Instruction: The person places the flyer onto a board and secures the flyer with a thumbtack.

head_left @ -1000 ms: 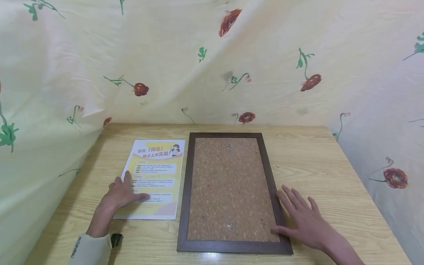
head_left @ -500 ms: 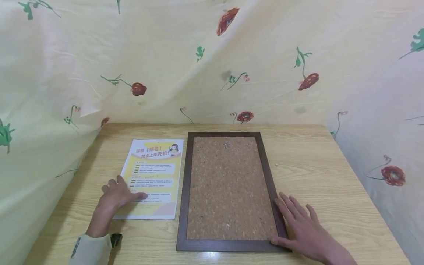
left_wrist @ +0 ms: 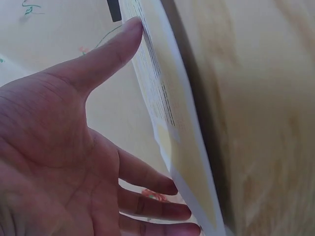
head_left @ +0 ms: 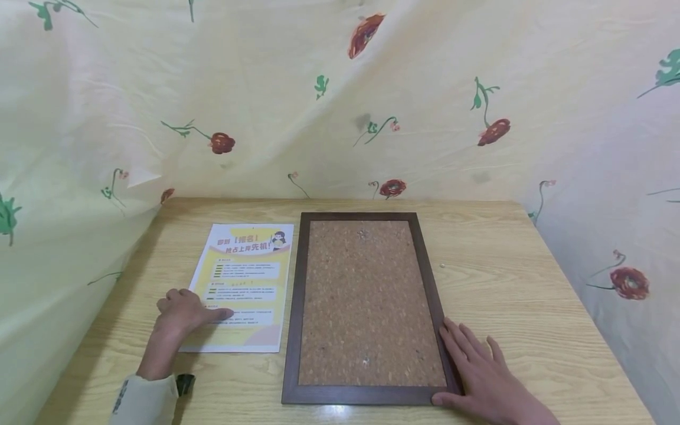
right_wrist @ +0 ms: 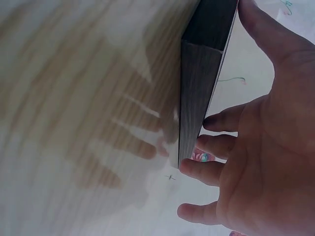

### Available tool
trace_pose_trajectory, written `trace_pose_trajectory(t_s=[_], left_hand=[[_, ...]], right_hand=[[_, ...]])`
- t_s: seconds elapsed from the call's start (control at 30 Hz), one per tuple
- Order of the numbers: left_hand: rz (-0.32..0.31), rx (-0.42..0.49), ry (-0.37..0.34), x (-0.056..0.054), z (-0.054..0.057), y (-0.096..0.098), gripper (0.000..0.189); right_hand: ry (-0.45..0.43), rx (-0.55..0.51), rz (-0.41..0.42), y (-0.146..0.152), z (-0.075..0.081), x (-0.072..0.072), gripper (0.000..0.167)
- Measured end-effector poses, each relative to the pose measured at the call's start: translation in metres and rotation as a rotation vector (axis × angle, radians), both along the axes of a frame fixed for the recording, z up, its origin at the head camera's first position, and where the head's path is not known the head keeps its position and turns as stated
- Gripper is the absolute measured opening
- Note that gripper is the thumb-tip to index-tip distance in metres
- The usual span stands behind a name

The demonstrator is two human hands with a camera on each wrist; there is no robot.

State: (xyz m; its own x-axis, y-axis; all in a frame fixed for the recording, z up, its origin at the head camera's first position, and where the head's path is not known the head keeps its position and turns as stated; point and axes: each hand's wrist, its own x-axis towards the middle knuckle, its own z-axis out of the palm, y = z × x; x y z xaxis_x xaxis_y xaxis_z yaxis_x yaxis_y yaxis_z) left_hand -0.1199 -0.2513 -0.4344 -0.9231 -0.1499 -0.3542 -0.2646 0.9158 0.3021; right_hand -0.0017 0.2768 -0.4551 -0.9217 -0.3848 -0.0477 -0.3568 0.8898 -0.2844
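Note:
A yellow-and-white printed poster sheet (head_left: 247,274) lies on the table at the left. My left hand (head_left: 177,316) is at its left edge: the thumb rests on the print and the other fingers reach along the edge, as the left wrist view shows with the sheet (left_wrist: 170,113) beside the spread hand. Right of the poster lies a cork board (head_left: 369,301) in a dark brown frame. At its near right corner, my right hand (head_left: 486,375) touches the frame's side with its fingers, thumb on the lower corner. In the right wrist view, fingertips meet the frame's side (right_wrist: 199,88).
The wood-grain table (head_left: 510,254) carries a tiny shiny object (head_left: 443,265) right of the board. Flower-patterned cloth (head_left: 297,100) hangs behind the table and along both sides. A small black object (head_left: 185,385) sticks out by the left sleeve (head_left: 143,401).
My left fingers have drawn back along the poster's left edge, with the thumb still on the sheet. The right hand has slid nearer along the frame to its lower corner.

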Motion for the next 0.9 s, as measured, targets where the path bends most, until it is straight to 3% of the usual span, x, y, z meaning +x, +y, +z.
trace_pose_trajectory(t_s=[0.2, 0.77, 0.9], left_hand=[[0.010, 0.028, -0.001, 0.0004, 0.0008, -0.0011, 0.096], [0.050, 0.033, -0.011, -0.0011, -0.0045, 0.0005, 0.096], [0.050, 0.033, 0.003, -0.0014, -0.0040, 0.0002, 0.093]], right_hand=[[0.010, -0.004, 0.004, 0.0007, -0.0042, 0.0001, 0.109], [-0.174, -0.016, -0.085, -0.0011, -0.0032, -0.0023, 0.115], [-0.176, -0.025, -0.085, -0.0004, -0.0046, -0.0030, 0.113]])
